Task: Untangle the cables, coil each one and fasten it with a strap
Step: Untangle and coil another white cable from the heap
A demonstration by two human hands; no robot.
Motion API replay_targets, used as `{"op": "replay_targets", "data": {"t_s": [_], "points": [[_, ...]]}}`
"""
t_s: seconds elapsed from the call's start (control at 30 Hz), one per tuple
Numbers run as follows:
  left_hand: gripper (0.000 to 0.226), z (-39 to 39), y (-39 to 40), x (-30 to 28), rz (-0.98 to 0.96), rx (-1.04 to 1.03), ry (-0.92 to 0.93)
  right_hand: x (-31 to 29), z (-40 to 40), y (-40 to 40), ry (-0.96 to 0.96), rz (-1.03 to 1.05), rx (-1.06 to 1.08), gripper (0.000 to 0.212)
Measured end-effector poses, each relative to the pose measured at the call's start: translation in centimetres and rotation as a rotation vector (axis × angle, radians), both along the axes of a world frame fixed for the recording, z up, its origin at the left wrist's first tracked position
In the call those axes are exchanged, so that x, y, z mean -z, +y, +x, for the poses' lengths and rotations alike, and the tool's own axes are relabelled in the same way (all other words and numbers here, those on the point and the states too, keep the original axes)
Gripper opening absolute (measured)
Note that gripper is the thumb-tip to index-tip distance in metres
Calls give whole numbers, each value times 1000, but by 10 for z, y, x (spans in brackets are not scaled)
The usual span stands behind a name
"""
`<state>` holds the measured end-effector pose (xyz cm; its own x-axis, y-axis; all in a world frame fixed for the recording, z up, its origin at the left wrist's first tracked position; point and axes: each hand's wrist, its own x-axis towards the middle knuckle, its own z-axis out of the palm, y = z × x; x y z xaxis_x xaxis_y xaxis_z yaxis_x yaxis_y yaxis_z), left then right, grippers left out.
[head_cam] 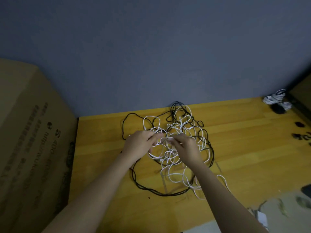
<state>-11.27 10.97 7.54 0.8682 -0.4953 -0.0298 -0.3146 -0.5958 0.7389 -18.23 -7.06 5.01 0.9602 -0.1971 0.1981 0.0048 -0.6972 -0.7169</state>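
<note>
Pulling at a white cable (165, 139), I pinch it with the fingers of my left hand (138, 145) and the fingers of my right hand (186, 147). The pile of cables (171, 148) sits in the middle of the desk (244, 148), near the back edge. White and black cables are all mixed up here, so most of the job is left. A few tied bundles (276, 100) sit at the far right corner, so some look done. A big box (33, 140) stands by the left edge. Little dark things (301, 136) lie near the right edge; they may be straps.
</note>
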Motion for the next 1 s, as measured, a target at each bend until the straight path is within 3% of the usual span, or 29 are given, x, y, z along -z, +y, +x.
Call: {"op": "replay_targets", "data": {"t_s": [0.1, 0.37, 0.5, 0.57, 0.67, 0.73, 0.77, 0.8, 0.87, 0.93, 1.0], "points": [[54, 9, -1, 1, -6, -141, 47, -10, -6, -12, -39, 257, 202, 19], [49, 16, -14, 9, 77, -208, 10, -7, -2, -13, 43, 355, 657, 36], [48, 22, -2, 17, 141, -221, -15, -3, 1, -31, 12, 399, 772, 19], [47, 22, 0, 22, 146, -232, 19, 0, 3, -27, -29, 515, 772, 9], [44, 22, 0, 30, 151, -230, 88, -4, 9, -19, -82, 877, 684, 25], [42, 27, 3, 36, 94, -212, 122, -12, 6, -20, -21, 1103, 487, 29], [38, 30, 4, 37, 37, -192, 136, -16, 3, -24, 50, 1117, 351, 26], [35, 31, 4, 38, -14, -170, 140, -18, 0, -27, 149, 1001, 212, 23], [32, 31, 0, 35, -69, -143, 117, -20, -5, -26, 351, 457, -18, 14], [33, 29, -5, 32, -58, -145, 64, -20, -4, -20, 415, 2, -132, 17], [31, 28, -6, 29, 6, -157, -7, -22, -4, -14, 385, -91, -170, 18]]}}
